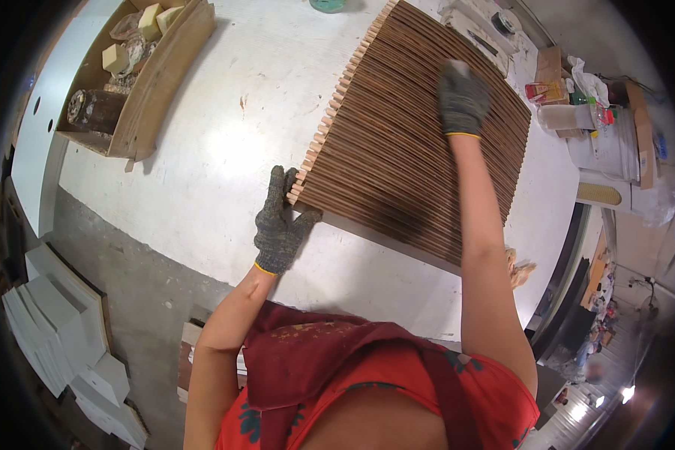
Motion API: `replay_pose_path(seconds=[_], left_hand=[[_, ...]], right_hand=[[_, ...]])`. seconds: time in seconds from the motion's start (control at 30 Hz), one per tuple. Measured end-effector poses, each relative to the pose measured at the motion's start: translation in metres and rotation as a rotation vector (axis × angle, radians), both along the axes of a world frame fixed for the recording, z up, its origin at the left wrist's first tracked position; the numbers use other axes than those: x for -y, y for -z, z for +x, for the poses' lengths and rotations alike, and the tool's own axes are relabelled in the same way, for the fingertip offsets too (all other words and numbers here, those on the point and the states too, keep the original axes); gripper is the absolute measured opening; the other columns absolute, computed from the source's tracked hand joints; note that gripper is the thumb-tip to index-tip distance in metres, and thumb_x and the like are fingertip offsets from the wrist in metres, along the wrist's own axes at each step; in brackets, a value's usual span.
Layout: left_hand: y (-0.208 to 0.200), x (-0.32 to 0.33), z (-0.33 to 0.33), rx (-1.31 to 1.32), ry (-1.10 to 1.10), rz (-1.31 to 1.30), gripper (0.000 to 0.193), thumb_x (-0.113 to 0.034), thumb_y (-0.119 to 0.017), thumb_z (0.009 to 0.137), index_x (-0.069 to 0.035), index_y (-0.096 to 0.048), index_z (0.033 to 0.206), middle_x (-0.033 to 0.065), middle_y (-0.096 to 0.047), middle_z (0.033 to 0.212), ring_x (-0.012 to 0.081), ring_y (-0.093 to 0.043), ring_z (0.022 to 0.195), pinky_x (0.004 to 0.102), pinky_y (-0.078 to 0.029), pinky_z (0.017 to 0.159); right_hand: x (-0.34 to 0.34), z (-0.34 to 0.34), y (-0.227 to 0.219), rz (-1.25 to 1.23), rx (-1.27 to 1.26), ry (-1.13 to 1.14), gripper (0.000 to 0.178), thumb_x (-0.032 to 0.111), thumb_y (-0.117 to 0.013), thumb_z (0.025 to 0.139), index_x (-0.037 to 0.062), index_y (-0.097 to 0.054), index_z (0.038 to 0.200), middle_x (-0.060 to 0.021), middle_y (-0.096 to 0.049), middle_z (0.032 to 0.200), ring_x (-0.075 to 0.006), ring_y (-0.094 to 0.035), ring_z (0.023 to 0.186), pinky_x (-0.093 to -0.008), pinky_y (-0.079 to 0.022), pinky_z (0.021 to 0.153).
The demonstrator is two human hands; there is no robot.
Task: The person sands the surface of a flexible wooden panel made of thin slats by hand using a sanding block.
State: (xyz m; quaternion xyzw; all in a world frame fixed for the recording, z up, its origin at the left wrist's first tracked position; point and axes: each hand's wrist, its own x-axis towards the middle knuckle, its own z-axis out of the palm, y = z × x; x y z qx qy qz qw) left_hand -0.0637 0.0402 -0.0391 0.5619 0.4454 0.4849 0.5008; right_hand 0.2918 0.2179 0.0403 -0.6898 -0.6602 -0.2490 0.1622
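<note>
A wide panel of dark brown wooden strips [397,135], laid side by side with pale ends along the left edge, lies on the white table. My left hand [281,225], in a dark grey knit glove, touches its near left corner. The fingers there are stretched and spread, with the thumb along the near edge. Over the far right part of the strips is my right hand [463,101], gloved alike and blurred by motion. Its fingers are closed on a small pale block [457,67], mostly hidden by the glove.
On the left of the white table [195,202] stands an open cardboard box [165,82] with pale yellow blocks and a dark jar. A knife [484,43] and a tape roll lie at the far right. Bottles [566,116] stand beyond the right edge. White boards [60,315] lean at lower left.
</note>
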Motion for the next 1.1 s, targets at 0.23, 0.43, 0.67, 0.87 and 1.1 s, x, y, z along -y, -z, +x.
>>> replay_pose_path(seconds=[0.23,0.43,0.67,0.87,1.1], left_hand=[[0.008,0.004,0.004,0.037,-0.026,-0.002,0.100,0.014,-0.073,0.075,-0.002,-0.016,0.154,0.0186,-0.044,0.147,0.0245,-0.048,0.130,0.0370,-0.045,0.107],[-0.008,0.002,-0.003,-0.103,-0.007,-0.025,0.096,0.010,-0.073,0.078,-0.003,-0.016,0.154,0.0184,-0.042,0.149,0.0258,-0.048,0.130,0.0384,-0.046,0.107],[-0.011,0.004,0.004,-0.043,0.005,-0.078,0.096,0.010,-0.073,0.078,-0.004,-0.017,0.155,0.0172,-0.042,0.149,0.0247,-0.048,0.129,0.0372,-0.046,0.106],[0.007,0.005,-0.006,-0.010,0.017,-0.059,0.097,0.014,-0.071,0.077,-0.008,-0.018,0.155,0.0146,-0.039,0.150,0.0242,-0.048,0.127,0.0360,-0.050,0.101],[0.007,0.004,-0.007,0.019,0.018,-0.065,0.099,0.016,-0.070,0.076,-0.009,-0.017,0.156,0.0142,-0.037,0.151,0.0246,-0.047,0.128,0.0361,-0.049,0.101]], right_hand=[[0.048,-0.078,-0.022,-0.026,-0.233,-0.442,0.018,0.025,-0.056,0.094,0.0121,-0.067,0.088,-0.0136,-0.061,0.076,-0.0302,-0.062,0.072,-0.0426,-0.050,0.066],[0.066,-0.066,-0.002,-0.154,-0.408,-0.354,0.018,0.017,-0.051,0.096,0.0083,-0.067,0.099,-0.0163,-0.064,0.088,-0.0322,-0.064,0.080,-0.0437,-0.052,0.070],[0.144,0.129,-0.007,-0.164,0.064,0.492,0.019,0.018,-0.052,0.095,0.0165,-0.069,0.104,-0.0128,-0.066,0.099,-0.0353,-0.061,0.091,-0.0467,-0.051,0.078],[0.119,-0.102,0.004,-0.207,-0.294,-0.388,0.022,0.018,-0.063,0.092,0.0087,-0.067,0.112,-0.0137,-0.065,0.109,-0.0305,-0.061,0.098,-0.0421,-0.051,0.089],[0.153,0.030,-0.008,-0.158,-0.362,0.060,0.022,0.024,-0.061,0.094,0.0214,-0.071,0.113,-0.0187,-0.067,0.095,-0.0366,-0.062,0.089,-0.0461,-0.051,0.077]])
